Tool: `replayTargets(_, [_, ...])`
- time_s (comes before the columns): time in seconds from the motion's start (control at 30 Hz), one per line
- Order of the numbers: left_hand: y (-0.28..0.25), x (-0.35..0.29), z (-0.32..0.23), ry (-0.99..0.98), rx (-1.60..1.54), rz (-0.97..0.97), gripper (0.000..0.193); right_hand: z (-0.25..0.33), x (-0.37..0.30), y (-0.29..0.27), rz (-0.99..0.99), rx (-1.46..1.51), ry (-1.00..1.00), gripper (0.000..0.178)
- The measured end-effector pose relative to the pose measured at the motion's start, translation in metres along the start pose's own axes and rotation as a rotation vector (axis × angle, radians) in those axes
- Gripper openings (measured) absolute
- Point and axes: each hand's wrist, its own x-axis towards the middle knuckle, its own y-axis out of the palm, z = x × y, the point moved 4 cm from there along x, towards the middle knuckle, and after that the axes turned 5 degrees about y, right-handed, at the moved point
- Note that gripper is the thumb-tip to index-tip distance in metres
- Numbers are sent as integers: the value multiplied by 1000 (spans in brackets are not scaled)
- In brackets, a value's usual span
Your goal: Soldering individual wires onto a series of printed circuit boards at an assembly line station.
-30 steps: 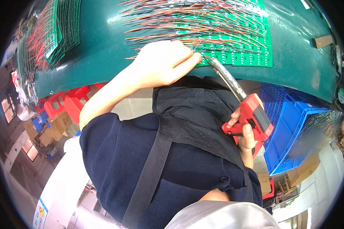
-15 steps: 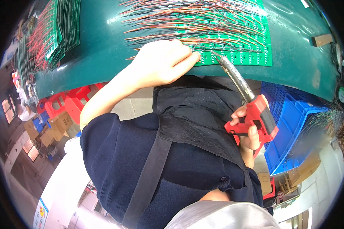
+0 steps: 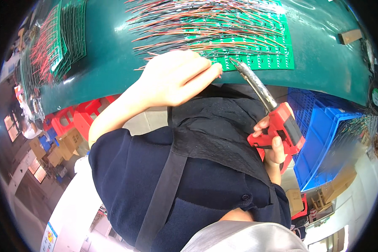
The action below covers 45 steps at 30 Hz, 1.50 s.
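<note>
My right hand (image 3: pixel 275 145) grips a soldering gun (image 3: pixel 286 130) with a red and black body. Its long metal barrel points up and left, and the tip is at the near edge of a green circuit board panel (image 3: pixel 277 62). My left hand (image 3: pixel 176 77) is closed, thumb and fingertips pinched together at the panel's near edge, just left of the iron's tip. What the pinch holds is mostly hidden; a small reddish bit shows at the fingertips. Rows of red and black wires (image 3: pixel 222 29) lie across the panel, their ends reaching out to the left.
The panel lies on a green-covered table (image 3: pixel 107 54). A stack of wired boards (image 3: pixel 61 42) stands at the far left. A small brown block (image 3: pixel 350 36) sits at the right. Below the table are red stools (image 3: pixel 86 117) and a blue crate (image 3: pixel 319 147).
My left hand has drawn slightly toward me, its fingertips now lower at the panel's near edge. The soldering gun has shifted only slightly, and the whole view has moved a little.
</note>
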Motion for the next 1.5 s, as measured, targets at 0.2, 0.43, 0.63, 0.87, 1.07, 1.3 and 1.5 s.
replayTargets(0.2, [18,0,8,-36,23,99,36,-2,-1,1,-19,-7,10,57])
replayTargets(0.43, [21,4,10,-64,37,172,33,-4,1,0,15,-36,26,60])
replayTargets(0.63, [20,4,10,-67,48,166,33,-1,-2,5,-25,-45,66,55])
replayTargets(0.87, [22,6,11,-55,59,180,35,4,-2,-2,-64,-2,10,55])
replayTargets(1.07, [25,8,12,-34,38,59,31,1,-3,-7,-65,-9,7,55])
replayTargets(1.3, [31,16,10,-63,30,117,31,-1,-5,-8,-99,-20,1,55])
replayTargets(1.5, [35,18,11,-74,39,156,32,1,-1,-5,-109,-51,-7,53])
